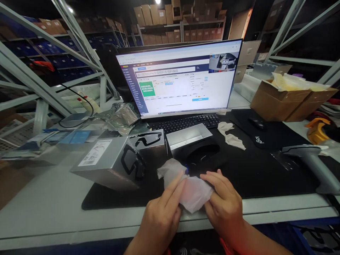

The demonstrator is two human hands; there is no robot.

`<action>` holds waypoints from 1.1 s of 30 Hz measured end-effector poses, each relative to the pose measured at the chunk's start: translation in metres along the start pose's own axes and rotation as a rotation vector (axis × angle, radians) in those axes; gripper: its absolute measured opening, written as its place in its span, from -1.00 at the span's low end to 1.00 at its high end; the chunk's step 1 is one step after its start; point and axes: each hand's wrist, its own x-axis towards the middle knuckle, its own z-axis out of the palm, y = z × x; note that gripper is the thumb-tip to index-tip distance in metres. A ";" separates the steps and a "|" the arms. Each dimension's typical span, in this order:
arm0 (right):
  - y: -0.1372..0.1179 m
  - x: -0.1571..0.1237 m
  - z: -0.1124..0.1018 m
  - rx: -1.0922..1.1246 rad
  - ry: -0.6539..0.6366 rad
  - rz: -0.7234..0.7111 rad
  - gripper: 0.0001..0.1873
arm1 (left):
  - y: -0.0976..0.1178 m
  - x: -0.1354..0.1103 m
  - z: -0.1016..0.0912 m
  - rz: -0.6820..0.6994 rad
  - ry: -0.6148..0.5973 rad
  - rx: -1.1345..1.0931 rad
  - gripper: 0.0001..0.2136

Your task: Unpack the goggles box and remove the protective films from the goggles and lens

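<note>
Thin white tissue paper point(198, 193), crumpled around something mostly hidden, is held low over the front of a black desk mat point(119, 198). A small blue spot shows at its upper edge. My left hand point(163, 212) grips the paper from the left, its fingers pressed together across it. On the right side, my right hand point(224, 200) has the paper between thumb and fingers. Just beyond the paper lies a black case-like object point(203, 150), partly in shadow, in front of an open silver box point(190, 136).
Grey boxes with goggle pictures stand left: a large one point(101, 163) and a smaller one point(152, 140). Behind are a keyboard point(186, 123) and monitor point(172, 85). Rightward lie a cream paper piece point(231, 136), mouse point(256, 123), barcode scanner point(313, 163) and cardboard boxes point(273, 102).
</note>
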 end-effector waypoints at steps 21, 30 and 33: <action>-0.011 -0.002 0.025 0.237 -0.207 -0.005 -0.83 | 0.018 -0.053 0.023 -0.255 0.480 -0.178 -0.61; -0.018 -0.023 0.031 0.061 -0.240 -0.008 -0.75 | 0.015 -0.072 0.033 -0.343 0.131 -0.086 -0.78; -0.022 -0.019 0.030 -0.040 -0.244 -0.017 -0.76 | 0.014 -0.071 0.032 -0.314 0.088 -0.196 -0.73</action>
